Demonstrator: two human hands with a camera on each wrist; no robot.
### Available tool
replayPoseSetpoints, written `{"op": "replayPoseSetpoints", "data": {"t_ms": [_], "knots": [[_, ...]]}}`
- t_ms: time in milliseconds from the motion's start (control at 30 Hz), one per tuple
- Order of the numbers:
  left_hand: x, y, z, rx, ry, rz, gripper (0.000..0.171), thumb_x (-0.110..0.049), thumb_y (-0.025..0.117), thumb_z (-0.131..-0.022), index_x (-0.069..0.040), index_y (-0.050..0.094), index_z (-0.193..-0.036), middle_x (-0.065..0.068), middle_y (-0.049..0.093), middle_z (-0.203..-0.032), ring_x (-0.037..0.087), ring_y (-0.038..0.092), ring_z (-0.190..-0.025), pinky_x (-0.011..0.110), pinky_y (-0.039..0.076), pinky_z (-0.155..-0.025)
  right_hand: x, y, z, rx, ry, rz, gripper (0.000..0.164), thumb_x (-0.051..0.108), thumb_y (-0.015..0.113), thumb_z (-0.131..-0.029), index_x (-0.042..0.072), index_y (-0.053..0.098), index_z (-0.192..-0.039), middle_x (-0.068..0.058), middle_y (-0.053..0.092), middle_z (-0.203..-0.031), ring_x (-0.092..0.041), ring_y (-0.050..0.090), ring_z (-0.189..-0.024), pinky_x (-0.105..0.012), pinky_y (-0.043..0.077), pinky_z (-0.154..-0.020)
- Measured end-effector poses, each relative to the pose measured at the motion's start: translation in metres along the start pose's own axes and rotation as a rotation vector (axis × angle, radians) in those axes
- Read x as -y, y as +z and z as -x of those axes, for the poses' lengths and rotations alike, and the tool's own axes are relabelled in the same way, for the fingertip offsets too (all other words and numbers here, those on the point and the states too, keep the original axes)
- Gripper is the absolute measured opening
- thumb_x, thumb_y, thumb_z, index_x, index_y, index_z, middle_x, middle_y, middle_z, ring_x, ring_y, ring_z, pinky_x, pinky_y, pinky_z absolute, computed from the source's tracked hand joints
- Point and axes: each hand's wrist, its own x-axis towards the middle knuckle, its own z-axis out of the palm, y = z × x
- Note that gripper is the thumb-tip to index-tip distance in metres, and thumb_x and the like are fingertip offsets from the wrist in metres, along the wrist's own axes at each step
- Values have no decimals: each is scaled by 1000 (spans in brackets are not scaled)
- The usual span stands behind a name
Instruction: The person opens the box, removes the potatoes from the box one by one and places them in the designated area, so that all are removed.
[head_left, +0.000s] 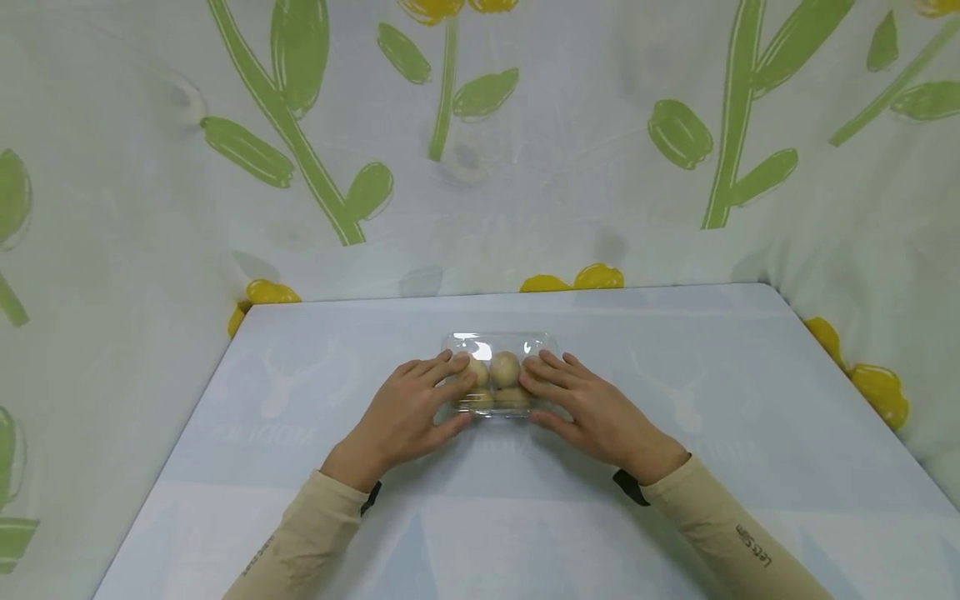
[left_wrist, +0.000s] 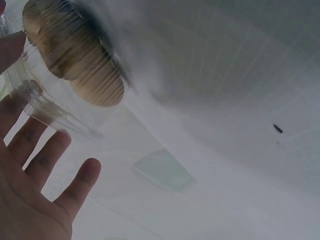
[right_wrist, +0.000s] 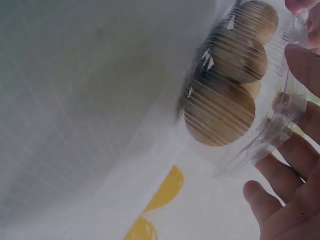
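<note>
A clear plastic clamshell box lies on the table, its lid lowered over several round tan-brown items that look like mushrooms. My left hand rests at the box's left end, fingers stretched over the lid and thumb by the front edge. Mirroring it, my right hand touches the right end with long, nearly straight fingers. Close up in the right wrist view, the ribbed front wall of the box shows the brown items behind it. In the left wrist view the fingers spread beside the box's rim.
The white table carries a faint printed pattern and runs back to a wall cloth with green stems and yellow flowers. The same cloth hangs along the left and right sides. Both forearms in beige sleeves reach in from the front.
</note>
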Motion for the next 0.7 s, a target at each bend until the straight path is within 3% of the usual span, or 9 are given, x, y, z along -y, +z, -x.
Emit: {"op": "replayPoseSetpoints", "data": {"t_ms": [267,700], "knots": [[-3,2,0,-12,-2,-18,47,-32,79,-87,-13,71,-128,9,62,-140,32,57,-131,47,50,-98,3,0,-3,-20,-26,50,58,18,83,-86,1,62,-138,-14,56,-145,-34,47,-139,-51,32,-117],[-1,3,6,-12,39,-27,49,-37,72,-94,-11,67,-135,11,58,-144,34,52,-135,48,48,-101,3,1,-1,-13,-31,67,56,27,75,-94,3,59,-141,-12,54,-148,-32,45,-141,-50,30,-118]]}}
